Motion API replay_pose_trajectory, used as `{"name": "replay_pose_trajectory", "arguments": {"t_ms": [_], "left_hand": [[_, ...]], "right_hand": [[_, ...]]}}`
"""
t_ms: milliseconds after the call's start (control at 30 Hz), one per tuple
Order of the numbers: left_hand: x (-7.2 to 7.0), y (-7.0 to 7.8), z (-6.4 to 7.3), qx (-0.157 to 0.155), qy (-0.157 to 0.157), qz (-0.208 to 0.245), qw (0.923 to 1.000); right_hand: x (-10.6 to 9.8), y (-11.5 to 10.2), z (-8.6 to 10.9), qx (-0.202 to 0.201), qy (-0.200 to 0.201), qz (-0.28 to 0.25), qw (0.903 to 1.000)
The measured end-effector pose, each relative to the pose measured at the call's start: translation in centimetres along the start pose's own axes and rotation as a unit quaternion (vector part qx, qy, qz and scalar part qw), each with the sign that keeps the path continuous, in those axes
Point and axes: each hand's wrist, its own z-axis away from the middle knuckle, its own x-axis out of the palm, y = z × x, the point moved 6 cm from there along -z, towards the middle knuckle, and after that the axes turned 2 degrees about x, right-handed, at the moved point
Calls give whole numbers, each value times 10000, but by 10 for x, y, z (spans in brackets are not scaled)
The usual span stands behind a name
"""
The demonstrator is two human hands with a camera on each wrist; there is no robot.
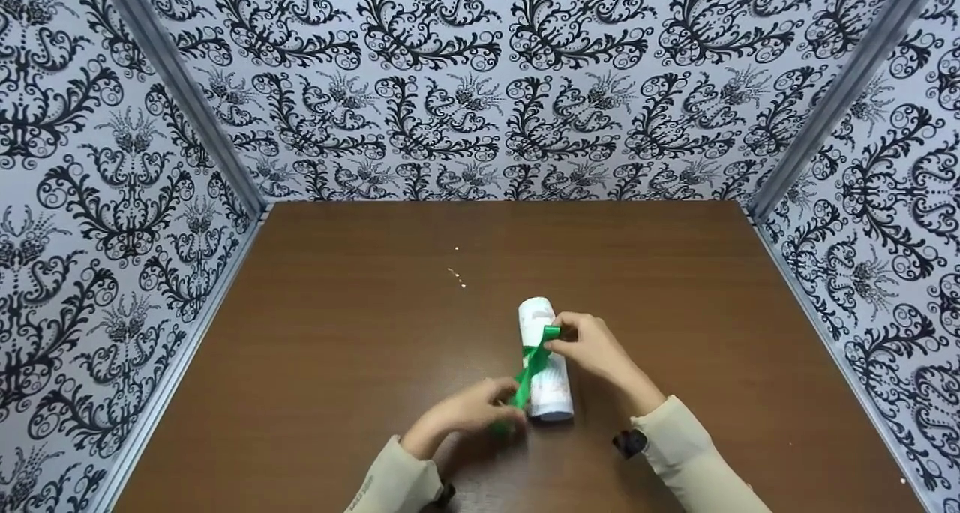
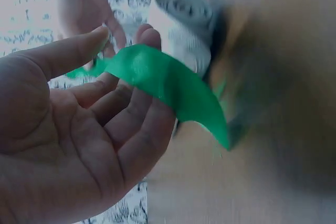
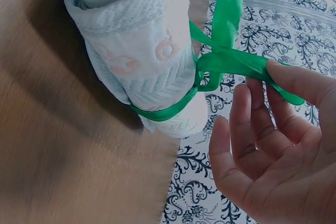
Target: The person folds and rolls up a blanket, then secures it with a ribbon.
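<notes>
A rolled white towel [image 1: 551, 393] with faint pink marks lies lengthwise on the table. A green ribbon [image 3: 165, 113] goes round its middle and crosses over itself at one side. The right hand [image 1: 596, 348] is at the towel's right side, pinching a folded length of ribbon between thumb and fingers. Near the towel's close end is the left hand [image 1: 476, 408], palm up in the left wrist view. Another stretch of ribbon [image 2: 157, 74] lies across its gently bent fingers, and the thumb looks raised off it. Blur hides part of this tail.
Brown wooden table [image 1: 337, 310] under the towel. Small pale specks [image 1: 457, 277] lie beyond the towel to the left. Black-and-white patterned walls [image 1: 450, 85] enclose the back and both sides.
</notes>
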Motion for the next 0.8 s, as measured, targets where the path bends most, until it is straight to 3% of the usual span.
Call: {"name": "replay_pose_trajectory", "arguments": {"t_ms": [200,333,467,600,700,800], "left_hand": [[28,16,-6,245,-590,-117,9979],[44,23,-14,239,-705,-257,9969],[60,26,-25,-24,-565,-64,9984],[74,25,-39,-330,-168,638,9973],[82,25,-49,-237,121,1050,9941],[89,23,-57,-78,183,1353,9906]], "right_hand": [[-1,-2,1,-21,-86,14,10000],[-1,-5,1,-79,-116,50,9999],[-1,-7,1,-90,-225,136,9996],[-1,-8,2,-43,-326,190,9993],[0,-9,2,12,-404,192,9990],[-1,-9,3,60,-459,208,9987]]}}
